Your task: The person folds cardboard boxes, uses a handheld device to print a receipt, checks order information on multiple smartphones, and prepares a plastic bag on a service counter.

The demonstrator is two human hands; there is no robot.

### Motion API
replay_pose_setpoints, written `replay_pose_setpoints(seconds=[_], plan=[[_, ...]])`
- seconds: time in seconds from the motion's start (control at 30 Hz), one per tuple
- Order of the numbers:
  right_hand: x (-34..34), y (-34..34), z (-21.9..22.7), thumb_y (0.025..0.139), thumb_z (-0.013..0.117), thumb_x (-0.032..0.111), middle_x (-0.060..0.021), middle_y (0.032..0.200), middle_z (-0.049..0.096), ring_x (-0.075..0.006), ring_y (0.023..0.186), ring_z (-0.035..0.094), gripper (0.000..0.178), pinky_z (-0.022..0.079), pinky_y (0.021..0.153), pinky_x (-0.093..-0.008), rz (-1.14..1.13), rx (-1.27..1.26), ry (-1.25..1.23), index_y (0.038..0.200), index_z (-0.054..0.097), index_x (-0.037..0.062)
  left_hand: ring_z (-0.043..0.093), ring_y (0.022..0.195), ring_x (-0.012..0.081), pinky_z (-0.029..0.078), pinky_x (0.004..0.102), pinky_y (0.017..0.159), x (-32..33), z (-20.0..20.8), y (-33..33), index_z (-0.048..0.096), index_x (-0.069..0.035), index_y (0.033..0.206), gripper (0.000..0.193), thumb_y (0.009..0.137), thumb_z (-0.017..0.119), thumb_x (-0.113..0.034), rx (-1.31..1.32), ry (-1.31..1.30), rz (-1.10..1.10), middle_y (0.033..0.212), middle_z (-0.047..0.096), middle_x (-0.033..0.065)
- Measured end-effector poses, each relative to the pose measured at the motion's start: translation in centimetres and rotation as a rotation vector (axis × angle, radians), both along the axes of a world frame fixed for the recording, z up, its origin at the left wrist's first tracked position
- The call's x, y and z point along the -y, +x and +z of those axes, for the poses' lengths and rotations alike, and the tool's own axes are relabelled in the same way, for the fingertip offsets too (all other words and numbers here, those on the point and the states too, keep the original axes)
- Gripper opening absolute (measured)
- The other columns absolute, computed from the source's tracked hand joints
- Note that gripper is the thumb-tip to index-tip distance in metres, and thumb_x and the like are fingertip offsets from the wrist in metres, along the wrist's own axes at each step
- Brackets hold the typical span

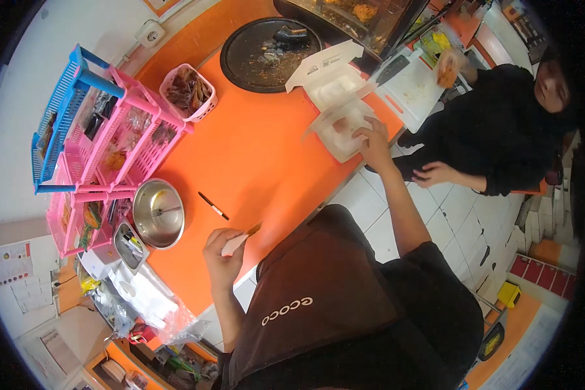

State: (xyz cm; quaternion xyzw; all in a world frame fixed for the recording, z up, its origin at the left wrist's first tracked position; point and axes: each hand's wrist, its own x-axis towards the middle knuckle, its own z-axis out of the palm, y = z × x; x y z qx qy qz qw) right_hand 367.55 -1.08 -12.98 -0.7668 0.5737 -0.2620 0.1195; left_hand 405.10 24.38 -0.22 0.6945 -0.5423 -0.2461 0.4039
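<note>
Left grip (223, 256) around small white paper (234, 244); right grip (374, 144), closure unclear, at open white box (335, 147)

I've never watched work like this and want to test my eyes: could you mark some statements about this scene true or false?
1. The right hand is at an open white cardboard box. True.
2. The left hand is empty. False: it holds a small white paper-like piece.
3. The round black tray is on the orange tabletop. True.
4. The slim black pen lies inside the round silver metal bowl. False: it lies on the tabletop beside the bowl.
</note>
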Motion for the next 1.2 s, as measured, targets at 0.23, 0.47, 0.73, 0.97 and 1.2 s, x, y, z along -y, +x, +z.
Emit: replay_pose_setpoints(seconds=[0.23,0.47,0.73,0.97,1.2], plan=[[-7.5,7.6,8.5,0.074,0.071,0.009,-0.0166,0.127,0.058,-0.0371,0.125,0.05,0.032,0.036,0.107,-0.0474,0.459,0.433,0.214,0.106,0.068,0.0083,0.065,0.079,0.021,0.05,0.0308,0.07,3.4,0.4,-3.5,0.072,-0.001,0.088,0.013,0.076,0.077,0.003,0.016,-0.033,-0.074,0.084,0.068,0.0108],[-7.1,10.7,14.8,0.082,0.071,0.01,-0.0083,0.098,0.067,-0.0287,0.104,0.061,0.006,0.045,0.094,-0.0444,0.798,0.366,0.112,0.086,0.069,0.0075,0.061,0.082,0.0171,0.048,0.0293,0.07,5.8,1.4,-6.2,0.072,-0.003,0.105,0.047,0.063,0.091,-0.007,-0.087,-0.149,-0.141,0.092,0.068,0.0085],[7.0,7.7,23.5,0.082,0.071,0.009,-0.0115,0.091,0.065,-0.0329,0.091,0.061,0.008,0.047,0.087,-0.0419,0.628,0.16,-0.078,0.088,0.07,0.0041,0.059,0.078,0.0161,0.048,0.0279,0.068,2.8,0.5,-4.5,0.07,-0.002,0.115,0.064,0.058,0.096,-0.016,-0.137,-0.097,0.065,0.094,0.067,0.0077],[21.2,5.2,11.2,0.082,0.072,0.007,-0.012,0.093,0.065,-0.0333,0.088,0.062,0.016,0.051,0.082,-0.0414,0.502,-0.109,-0.02,0.098,0.074,0.0048,0.061,0.079,0.0173,0.048,0.0292,0.067,0.0,0.0,-3.3,0.071,-0.002,0.113,0.063,0.058,0.096,-0.02,-0.197,-0.093,0.126,0.096,0.068,0.0085],[14.9,12.8,19.4,0.092,0.066,0.01,-0.0075,0.099,0.072,-0.0153,0.083,0.064,0.02,0.05,0.074,-0.0296,0.407,0.241,-0.001,0.11,0.074,0.0065,0.064,0.079,0.0181,0.05,0.0299,0.068,-3.1,0.1,-0.3,0.07,-0.001,0.112,0.059,0.061,0.095,-0.019,-0.176,-0.062,0.248,0.096,0.069,0.0095]])
